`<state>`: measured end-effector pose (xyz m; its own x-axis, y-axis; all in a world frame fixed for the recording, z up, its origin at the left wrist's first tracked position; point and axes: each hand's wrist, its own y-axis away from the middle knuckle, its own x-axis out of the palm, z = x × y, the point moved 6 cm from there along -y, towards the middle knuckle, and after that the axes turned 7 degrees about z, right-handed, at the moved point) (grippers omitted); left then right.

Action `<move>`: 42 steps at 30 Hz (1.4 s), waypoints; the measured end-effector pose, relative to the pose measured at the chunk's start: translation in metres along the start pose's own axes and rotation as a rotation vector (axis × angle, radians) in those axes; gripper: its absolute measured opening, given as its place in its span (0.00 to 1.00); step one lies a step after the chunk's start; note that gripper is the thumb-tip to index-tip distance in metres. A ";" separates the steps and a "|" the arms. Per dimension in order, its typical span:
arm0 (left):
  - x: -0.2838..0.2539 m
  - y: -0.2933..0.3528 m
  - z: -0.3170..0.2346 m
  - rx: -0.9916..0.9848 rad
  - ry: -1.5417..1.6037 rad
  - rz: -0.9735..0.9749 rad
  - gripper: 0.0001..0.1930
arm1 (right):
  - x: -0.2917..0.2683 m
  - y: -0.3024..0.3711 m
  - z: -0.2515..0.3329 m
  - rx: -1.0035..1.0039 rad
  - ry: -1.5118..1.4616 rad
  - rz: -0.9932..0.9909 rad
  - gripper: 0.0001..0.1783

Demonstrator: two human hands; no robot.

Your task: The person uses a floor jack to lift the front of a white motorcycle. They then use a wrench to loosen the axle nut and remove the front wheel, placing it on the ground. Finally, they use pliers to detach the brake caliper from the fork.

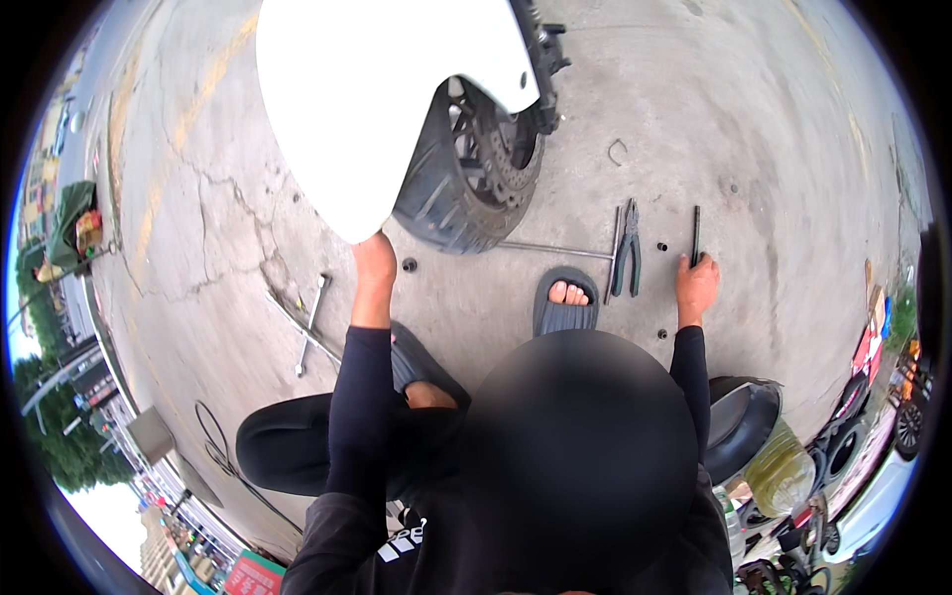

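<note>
My left hand (pixel 375 264) reaches up to the lower tip of a white scooter body panel (pixel 377 119); its fingers are hidden behind the panel. Beside it is the scooter's black wheel (pixel 451 203) with a brake disc. My right hand (pixel 698 286) is low over the ground at the right, closed around the near end of a slim dark rod-shaped tool (pixel 696 226). To the left of that hand lie green-handled pliers (pixel 627 253) and a T-handle wrench (pixel 565 251). Small black round parts (pixel 662 247) rest on the concrete, one of them (pixel 410 265) near my left hand.
A cross-shaped lug wrench (pixel 309 329) lies at the left, by my slippered foot. A loose black tyre (pixel 744 421) and a yellowish plastic bag (pixel 783 466) are at the lower right. A thin black cable (pixel 223 451) curls at the lower left. A bent wire (pixel 617 152) lies farther off.
</note>
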<state>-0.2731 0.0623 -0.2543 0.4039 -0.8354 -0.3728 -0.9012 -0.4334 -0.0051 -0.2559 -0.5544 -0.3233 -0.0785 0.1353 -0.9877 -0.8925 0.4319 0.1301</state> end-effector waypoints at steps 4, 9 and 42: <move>0.025 -0.001 -0.076 0.037 0.135 -0.039 0.26 | -0.014 -0.018 0.046 -0.218 -0.292 -0.061 0.32; 0.038 0.015 -0.147 0.120 0.123 0.163 0.45 | -0.065 -0.049 0.223 -0.447 -1.018 0.420 0.40; 0.041 -0.028 -0.156 -0.222 -0.054 0.360 0.54 | -0.107 -0.092 0.373 -0.792 -1.020 0.334 0.40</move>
<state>-0.2067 -0.0129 -0.1244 0.0551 -0.9304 -0.3622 -0.9252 -0.1840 0.3318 0.0008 -0.2762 -0.1973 -0.2871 0.8847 -0.3672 -0.9386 -0.3364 -0.0766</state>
